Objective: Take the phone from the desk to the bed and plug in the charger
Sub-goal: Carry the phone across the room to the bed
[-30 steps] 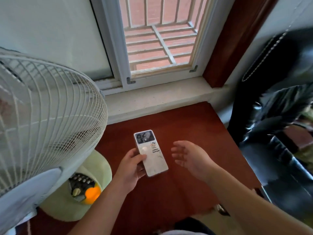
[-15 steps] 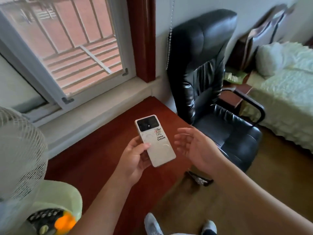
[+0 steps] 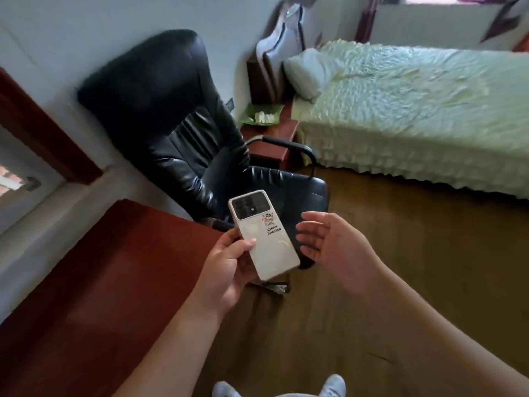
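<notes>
while the left hand (image 3: 226, 266) grips the phone (image 3: 262, 233), the right hand (image 3: 335, 247) hovers spread beside it.

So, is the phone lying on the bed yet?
No, the phone is held in the left hand above the floor, well short of the bed.

The left hand (image 3: 226, 270) holds the phone (image 3: 263, 234) back-up beside the spread-fingered right hand (image 3: 335, 247), bed (image 3: 415, 110) beyond.

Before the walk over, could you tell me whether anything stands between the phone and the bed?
Yes: the black office chair stands directly beyond the phone held in the left hand. Bare wooden floor to its right leads to the bed.
</notes>
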The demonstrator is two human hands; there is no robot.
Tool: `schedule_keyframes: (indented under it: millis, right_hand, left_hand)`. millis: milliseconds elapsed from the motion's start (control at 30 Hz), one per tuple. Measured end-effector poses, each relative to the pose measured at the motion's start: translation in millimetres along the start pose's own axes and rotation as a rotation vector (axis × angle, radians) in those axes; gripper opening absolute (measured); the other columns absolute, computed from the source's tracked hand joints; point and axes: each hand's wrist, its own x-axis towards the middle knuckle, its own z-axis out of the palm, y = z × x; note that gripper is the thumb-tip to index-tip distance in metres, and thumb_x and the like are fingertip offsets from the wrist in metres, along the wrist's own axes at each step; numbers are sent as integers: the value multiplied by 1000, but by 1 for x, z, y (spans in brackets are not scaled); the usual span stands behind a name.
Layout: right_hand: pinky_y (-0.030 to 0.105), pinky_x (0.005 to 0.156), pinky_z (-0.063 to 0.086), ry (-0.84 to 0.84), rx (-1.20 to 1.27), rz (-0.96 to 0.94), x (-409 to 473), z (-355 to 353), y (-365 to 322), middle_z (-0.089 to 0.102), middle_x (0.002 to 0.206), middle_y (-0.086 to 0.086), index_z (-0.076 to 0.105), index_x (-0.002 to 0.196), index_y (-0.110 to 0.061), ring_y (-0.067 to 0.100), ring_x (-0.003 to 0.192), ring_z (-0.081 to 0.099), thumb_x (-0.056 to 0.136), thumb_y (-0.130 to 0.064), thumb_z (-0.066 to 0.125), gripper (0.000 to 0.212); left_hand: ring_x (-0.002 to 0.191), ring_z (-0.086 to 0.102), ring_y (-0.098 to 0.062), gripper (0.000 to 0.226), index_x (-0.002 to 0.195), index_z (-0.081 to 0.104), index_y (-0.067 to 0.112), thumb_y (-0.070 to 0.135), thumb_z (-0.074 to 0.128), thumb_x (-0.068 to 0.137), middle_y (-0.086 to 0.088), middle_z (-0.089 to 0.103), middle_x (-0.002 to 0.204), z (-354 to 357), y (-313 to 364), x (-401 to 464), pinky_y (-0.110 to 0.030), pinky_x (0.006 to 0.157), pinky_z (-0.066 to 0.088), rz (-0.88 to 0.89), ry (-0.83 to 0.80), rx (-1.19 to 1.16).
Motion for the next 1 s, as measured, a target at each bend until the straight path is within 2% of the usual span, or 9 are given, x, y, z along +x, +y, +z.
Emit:
schedule_keyframes:
  millis: [133, 233, 367, 500, 667, 867, 1000]
  right_hand:
    - [37, 75, 51, 90, 79, -102, -24, -90, -45, 71, 90, 11, 66, 110, -6, 23, 79, 66, 91, -21, 52, 28]
    - [34, 68, 52, 168, 148, -166, -46, -148, -73, 72, 84, 10, 67, 104, -6, 21, 73, 67, 91, -20, 51, 24]
    - [37, 73, 48, 250, 236, -254, -71, -208, -98, 70, 88, 13, 65, 108, -3, 24, 78, 65, 92, -19, 51, 27]
    - [36, 70, 48, 372, 293, -327, -77, -254, -120, 70, 83, 11, 65, 102, -5, 22, 74, 65, 92, -18, 48, 23]
    - [36, 69, 50, 486, 327, -379, -58, -306, -150, 71, 81, 10, 65, 102, -7, 21, 72, 66, 92, -19, 48, 24]
    - [34, 69, 51, 612, 353, -440, -4, -370, -205, 70, 84, 9, 64, 106, -6, 21, 75, 65, 87, -23, 54, 27]
    - [34, 65, 52, 692, 333, -463, 36, -396, -258, 70, 82, 9, 66, 102, -8, 20, 73, 66, 78, -27, 61, 31]
  left_hand:
    - [92, 73, -35, 28, 114, 63, 13, 3, 60, 88, -17, 75, 108, 91, -36, 22, -48, 68, 60, -62, -115, 110]
    - [95, 72, -37, 32, 114, 64, 13, 4, 65, 83, -18, 74, 109, 152, -63, 35, -47, 67, 60, -137, -203, 146]
    - [96, 72, -37, 33, 105, 71, 16, 8, 72, 74, -18, 74, 111, 220, -92, 51, -43, 64, 60, -196, -353, 204]
    - [96, 72, -37, 33, 104, 73, 18, 9, 74, 72, -18, 74, 111, 276, -113, 78, -43, 63, 60, -233, -462, 259]
    - [96, 72, -36, 49, 119, 63, 14, 10, 74, 71, -17, 74, 111, 343, -130, 129, -45, 64, 61, -298, -491, 322]
    - [90, 74, -31, 46, 113, 64, 14, 9, 73, 68, -15, 76, 105, 440, -152, 213, -48, 68, 62, -362, -583, 379]
    - [84, 75, -28, 35, 115, 63, 12, 1, 66, 82, -14, 77, 104, 506, -154, 270, -48, 69, 60, -407, -664, 420]
